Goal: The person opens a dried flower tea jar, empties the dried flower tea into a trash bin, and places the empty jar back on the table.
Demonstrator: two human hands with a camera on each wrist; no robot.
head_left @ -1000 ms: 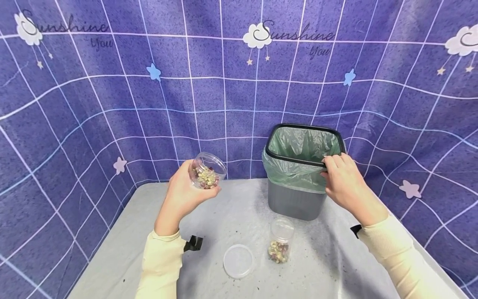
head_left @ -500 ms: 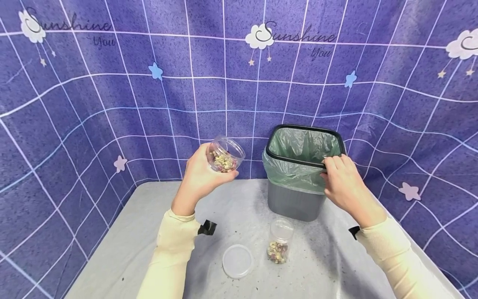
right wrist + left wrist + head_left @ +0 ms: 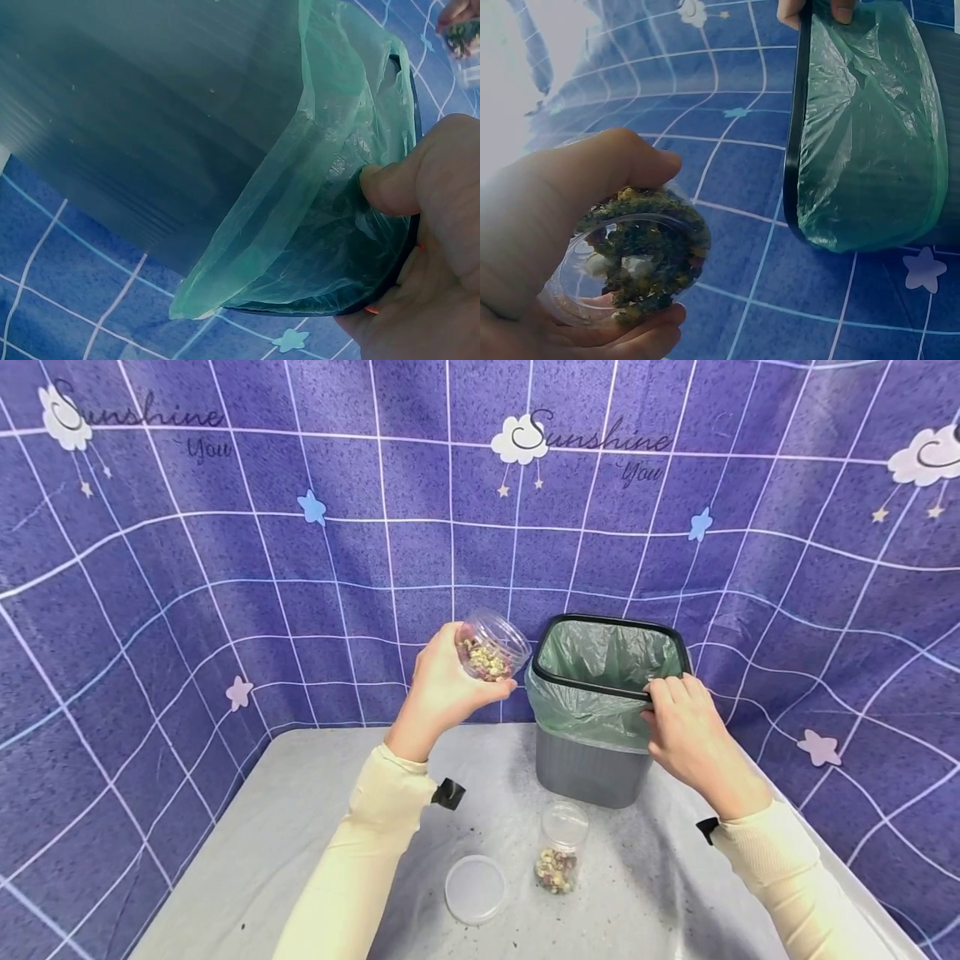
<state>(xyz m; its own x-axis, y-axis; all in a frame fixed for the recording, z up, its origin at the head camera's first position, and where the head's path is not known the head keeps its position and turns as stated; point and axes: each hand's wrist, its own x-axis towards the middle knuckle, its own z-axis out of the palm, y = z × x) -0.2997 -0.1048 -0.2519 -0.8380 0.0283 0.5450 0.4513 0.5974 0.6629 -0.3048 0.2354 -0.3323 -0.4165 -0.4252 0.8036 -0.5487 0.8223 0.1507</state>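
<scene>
My left hand [image 3: 442, 689] grips a clear plastic jar [image 3: 495, 647], lidless and tipped toward the bin, with dried flowers and herbs lying along its lower side. In the left wrist view thumb and fingers wrap round the jar [image 3: 641, 255], its base facing the camera. At the right, my right hand [image 3: 690, 735] holds the black rim of a grey trash bin [image 3: 588, 768] lined with a green bag [image 3: 592, 718]. The right wrist view shows the thumb pressed on the folded-over bag [image 3: 330, 202], fingers behind the rim. The jar's mouth is just left of the bin's rim.
On the grey table [image 3: 315, 827] a second clear jar [image 3: 561, 852], partly filled with dried flowers, stands in front of the bin. Left of it lies a round translucent lid [image 3: 476, 890]. Small crumbs dot the tabletop. A blue-purple gridded curtain [image 3: 420, 552] hangs behind.
My left hand has carried the jar right and upward, close to the bin, with the jar still tilted. My right hand stays on the bin's rim.
</scene>
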